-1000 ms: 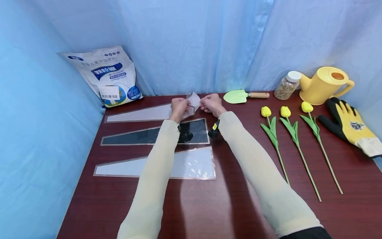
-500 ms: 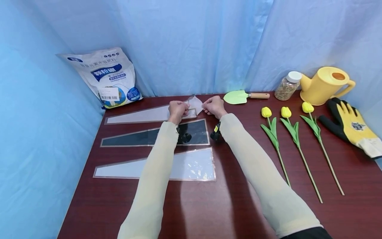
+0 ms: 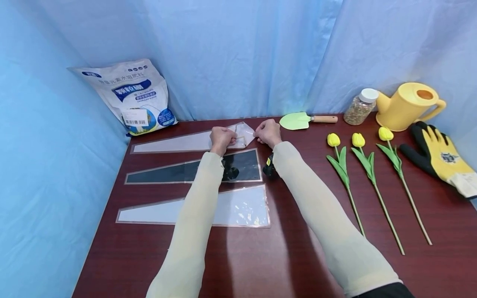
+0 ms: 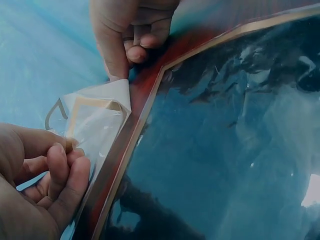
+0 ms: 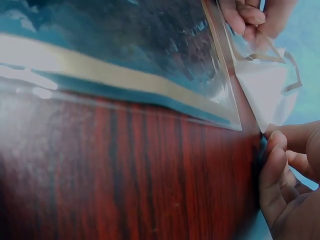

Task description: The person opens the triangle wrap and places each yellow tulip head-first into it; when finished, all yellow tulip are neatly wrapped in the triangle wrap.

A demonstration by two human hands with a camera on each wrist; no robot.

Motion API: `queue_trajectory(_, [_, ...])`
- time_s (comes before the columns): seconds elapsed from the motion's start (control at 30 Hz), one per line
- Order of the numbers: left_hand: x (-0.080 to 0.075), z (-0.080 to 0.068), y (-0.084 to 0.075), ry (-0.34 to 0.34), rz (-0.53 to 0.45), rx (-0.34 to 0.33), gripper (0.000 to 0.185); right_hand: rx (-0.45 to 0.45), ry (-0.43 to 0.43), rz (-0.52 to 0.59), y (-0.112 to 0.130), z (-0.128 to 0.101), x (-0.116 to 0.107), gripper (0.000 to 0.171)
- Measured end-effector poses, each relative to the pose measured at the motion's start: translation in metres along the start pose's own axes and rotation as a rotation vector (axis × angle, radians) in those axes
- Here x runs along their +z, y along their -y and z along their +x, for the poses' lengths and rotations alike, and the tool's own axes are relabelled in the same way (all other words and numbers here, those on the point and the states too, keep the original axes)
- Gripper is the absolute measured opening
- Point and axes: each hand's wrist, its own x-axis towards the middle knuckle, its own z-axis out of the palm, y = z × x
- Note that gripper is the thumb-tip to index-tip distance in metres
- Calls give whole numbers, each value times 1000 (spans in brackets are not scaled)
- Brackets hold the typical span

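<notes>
I have the wide end of the far clear sleeve (image 3: 186,142) pinched between both hands at the back of the surface (image 3: 261,265), close to the blue curtain (image 3: 238,54). My left hand (image 3: 221,138) grips one layer of its open mouth with fingers curled over the film, and my right hand (image 3: 266,131) pinches the opposite corner between thumb and fingertips; the left wrist view shows the two layers lifted and pulled apart, so I read this grip as one meant to spread the mouth. The narrow tail of the sleeve lies flat, pointing left toward the fertiliser bag (image 3: 132,97).

Just nearer to me lies the dark sleeve (image 3: 175,170), its gold-edged border almost touching the one I hold, and nearer still a second clear sleeve (image 3: 208,209). The three lie in a row, wide ends to the right, so each mouth faces the flowers.

To the right, three yellow tulips (image 3: 357,165) lie side by side with heads toward the back, well apart from the sleeves. Behind them are a green trowel (image 3: 302,120), a jar of granules (image 3: 359,106) and a yellow watering can (image 3: 406,105); a yellow and black glove (image 3: 439,159) sits at the right edge.

Between the sleeves' wide ends and the tulips runs a bare strip of wood, which gives my right arm room to swing. At the back I judge room tight: my knuckles are near the curtain, and the trowel blade is just beside my right hand.
</notes>
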Motion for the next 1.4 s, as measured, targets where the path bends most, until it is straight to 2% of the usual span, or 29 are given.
queue_trajectory(0.1, [0, 0, 0, 4, 9, 10, 9, 78, -68, -51, -26, 42, 19, 8])
queue_trajectory(0.23, [0, 0, 3, 7, 20, 25, 9, 56, -38, 1, -34, 48, 18, 12])
queue_trajectory(0.5, [-1, 0, 7, 17, 12, 57, 10, -5, 14, 55, -29, 38, 11, 19])
queue_trajectory(0.8, [-1, 0, 8, 29, 19, 69, 11, -28, 0, 94, -19, 28, -5, 26])
queue_trajectory(1.17, [-3, -2, 8, 33, 33, 78, 14, -47, 7, 191, -11, 4, -48, 45])
queue_trajectory(1.4, [-2, 0, 8, 27, 38, 59, 14, -127, -13, 241, -17, -18, -79, 44])
